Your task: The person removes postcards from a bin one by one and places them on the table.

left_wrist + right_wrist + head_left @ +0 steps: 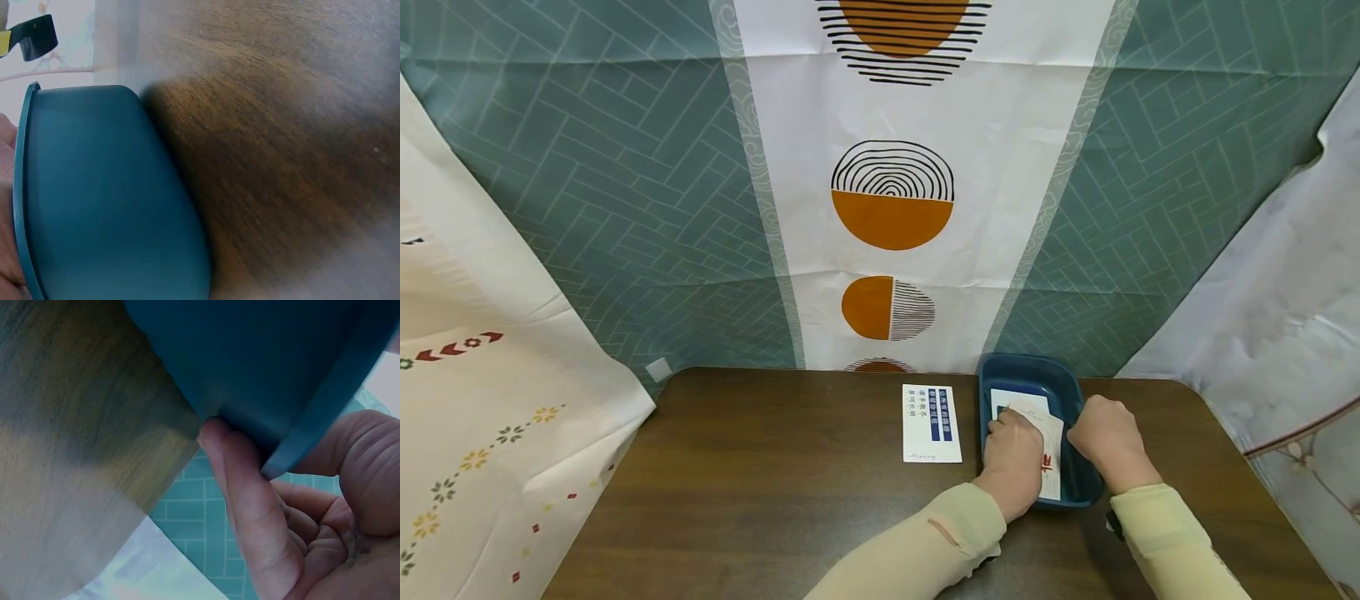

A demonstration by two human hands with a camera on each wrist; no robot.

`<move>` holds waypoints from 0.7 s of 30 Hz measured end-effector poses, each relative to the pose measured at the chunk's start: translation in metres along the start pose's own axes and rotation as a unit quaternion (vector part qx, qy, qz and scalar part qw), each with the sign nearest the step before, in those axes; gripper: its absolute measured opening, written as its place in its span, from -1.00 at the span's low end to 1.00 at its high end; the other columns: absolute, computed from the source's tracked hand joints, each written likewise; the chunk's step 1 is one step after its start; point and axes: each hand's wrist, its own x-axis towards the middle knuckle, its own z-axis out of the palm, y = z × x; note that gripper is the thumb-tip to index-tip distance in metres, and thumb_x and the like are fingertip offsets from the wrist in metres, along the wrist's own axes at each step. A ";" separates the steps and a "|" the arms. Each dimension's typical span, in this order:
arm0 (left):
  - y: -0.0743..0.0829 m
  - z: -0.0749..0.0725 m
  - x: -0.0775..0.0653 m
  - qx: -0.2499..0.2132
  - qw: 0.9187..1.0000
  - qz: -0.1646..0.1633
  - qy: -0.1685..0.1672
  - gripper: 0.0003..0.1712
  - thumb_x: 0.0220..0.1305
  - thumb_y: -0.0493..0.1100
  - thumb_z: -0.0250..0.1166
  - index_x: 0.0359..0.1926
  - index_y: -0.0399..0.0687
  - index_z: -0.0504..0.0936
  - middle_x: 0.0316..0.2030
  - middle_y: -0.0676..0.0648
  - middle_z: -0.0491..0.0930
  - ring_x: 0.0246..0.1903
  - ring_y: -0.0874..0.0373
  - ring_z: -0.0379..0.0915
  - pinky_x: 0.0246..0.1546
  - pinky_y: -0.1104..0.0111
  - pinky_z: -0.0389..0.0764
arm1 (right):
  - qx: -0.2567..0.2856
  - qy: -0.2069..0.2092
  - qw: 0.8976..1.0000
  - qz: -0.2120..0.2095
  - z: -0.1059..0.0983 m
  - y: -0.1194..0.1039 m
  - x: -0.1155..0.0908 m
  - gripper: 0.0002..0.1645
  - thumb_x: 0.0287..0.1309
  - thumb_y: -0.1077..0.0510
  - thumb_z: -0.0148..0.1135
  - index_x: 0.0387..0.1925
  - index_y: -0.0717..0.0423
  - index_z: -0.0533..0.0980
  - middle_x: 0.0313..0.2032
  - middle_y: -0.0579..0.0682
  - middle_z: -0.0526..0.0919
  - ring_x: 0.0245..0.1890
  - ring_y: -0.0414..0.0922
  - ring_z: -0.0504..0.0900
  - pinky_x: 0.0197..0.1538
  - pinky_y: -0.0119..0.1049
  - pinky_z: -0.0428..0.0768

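Observation:
In the head view a dark teal plastic bin [1081, 477] stands at the right of the table. My left hand [1011, 462] reaches into it, fingers curled at a white card [1051, 475] with red characters, which it appears to pinch; the fingertips are partly hidden. Another white card [1018, 400] lies beneath, toward the bin's far end. My right hand [1108, 442] grips the bin's right rim, and the right wrist view shows its fingers [247, 487] against the outer wall with the thumb over the edge. The bin's side [112, 187] fills much of the left wrist view.
A white card [932, 423] with blue-boxed characters lies flat on the brown wooden table [760, 492], left of the bin. Behind the table hangs a teal and white patterned cloth [917, 258]. Pale cloths [482, 400] hang at both sides.

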 end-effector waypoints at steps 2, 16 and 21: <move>-0.001 0.001 0.000 -0.015 1.000 0.005 0.013 -0.28 0.02 0.18 0.31 0.07 -0.22 0.45 -0.31 -0.06 0.40 -0.34 0.19 0.40 -0.44 0.47 0.50 | 0.002 -0.003 1.000 0.004 0.000 -0.001 0.000 -0.72 -0.09 0.20 0.17 -0.42 0.41 0.44 -0.55 0.15 0.45 -0.60 0.01 0.41 -0.56 -0.19 0.48; -0.010 0.001 -0.004 -0.038 0.995 0.049 0.084 -0.52 0.06 0.04 0.34 -0.10 -0.20 0.55 -0.47 -0.02 0.38 -0.50 0.24 0.40 -0.50 0.46 0.50 | -0.001 0.002 1.000 0.004 -0.001 -0.002 -0.002 -0.72 -0.09 0.21 0.14 -0.41 0.42 0.44 -0.54 0.17 0.45 -0.60 0.02 0.40 -0.58 -0.19 0.47; -0.012 0.000 -0.006 -0.015 0.992 0.066 0.104 -0.39 -0.03 0.12 0.40 -0.05 -0.20 0.54 -0.44 -0.03 0.40 -0.51 0.24 0.37 -0.51 0.46 0.50 | -0.009 0.002 1.000 -0.002 -0.002 -0.003 -0.003 -0.71 -0.11 0.20 0.16 -0.42 0.42 0.44 -0.53 0.19 0.46 -0.60 0.02 0.41 -0.56 -0.16 0.50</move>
